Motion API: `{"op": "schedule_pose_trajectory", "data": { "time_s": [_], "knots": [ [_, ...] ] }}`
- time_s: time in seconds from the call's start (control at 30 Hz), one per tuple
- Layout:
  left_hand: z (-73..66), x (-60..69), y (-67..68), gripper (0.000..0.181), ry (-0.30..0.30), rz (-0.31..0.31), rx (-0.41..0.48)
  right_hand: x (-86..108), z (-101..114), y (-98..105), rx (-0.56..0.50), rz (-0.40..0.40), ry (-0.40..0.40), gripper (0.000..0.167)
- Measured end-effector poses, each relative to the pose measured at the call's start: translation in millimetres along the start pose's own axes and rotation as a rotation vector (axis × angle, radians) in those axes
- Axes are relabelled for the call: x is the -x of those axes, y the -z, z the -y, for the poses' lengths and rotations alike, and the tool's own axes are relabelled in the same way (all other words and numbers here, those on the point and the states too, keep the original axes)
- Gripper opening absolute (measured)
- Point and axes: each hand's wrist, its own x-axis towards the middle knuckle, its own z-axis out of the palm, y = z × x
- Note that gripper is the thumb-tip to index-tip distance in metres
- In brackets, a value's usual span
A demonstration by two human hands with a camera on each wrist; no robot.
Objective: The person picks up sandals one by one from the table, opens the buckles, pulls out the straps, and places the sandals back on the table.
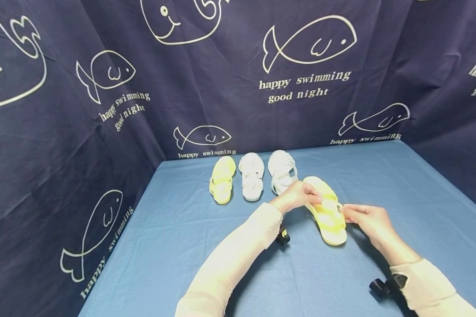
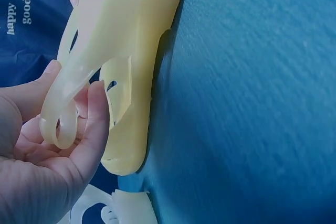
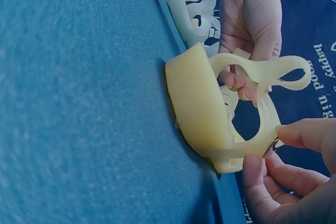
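Note:
A yellow sandal (image 1: 330,222) lies on the blue-covered table, its sole down, between both hands. My left hand (image 1: 297,196) holds its strap from the left; in the left wrist view the looped strap (image 2: 55,114) passes between thumb and fingers. From the other side my right hand (image 1: 366,218) pinches the side strap. A small dark metal buckle piece (image 3: 271,146) shows between the right thumb and fingertips in the right wrist view. Whether the strap is fastened there, I cannot tell.
Left of the held sandal stand two white sandals (image 1: 252,176) and another yellow sandal (image 1: 223,176) in a row near the back of the table (image 1: 174,237). A dark blue curtain (image 1: 238,101) with fish drawings hangs behind and at the sides.

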Motion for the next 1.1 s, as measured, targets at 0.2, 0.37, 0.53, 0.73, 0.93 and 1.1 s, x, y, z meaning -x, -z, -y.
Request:
{"op": "schedule_pose_trajectory", "data": {
  "time_s": [0.2, 0.37, 0.53, 0.73, 0.93, 1.1],
  "knots": [
    [-0.3, 1.4, 4.3, 0.015, 0.007, -0.013, -0.005, -0.6, 0, 2, -0.004, 0.005, 0.004, 0.056],
    [0.6, 2.2, 7.9, 0.014, 0.005, -0.041, -0.013, -0.4, -2, 3, -0.035, 0.014, 0.005, 0.057],
    [0.5, 2.4, 11.2, 0.013, 0.005, -0.053, 0.014, -0.6, -3, 4, -0.039, 0.016, 0.006, 0.056],
    [0.3, 2.7, 11.8, 0.013, 0.008, -0.055, 0.044, 0.5, -3, 3, -0.049, 0.014, 0.004, 0.058],
    [-0.8, 2.5, 9.4, 0.011, -0.023, -0.119, -0.002, 1.6, -2, 0, -0.059, 0.013, 0.008, 0.058],
    [-4.0, 1.1, 4.5, 0.012, -0.043, -0.23, -0.063, 2.7, 1, -1, -0.044, 0.022, 0.02, 0.057]
  ]
}}
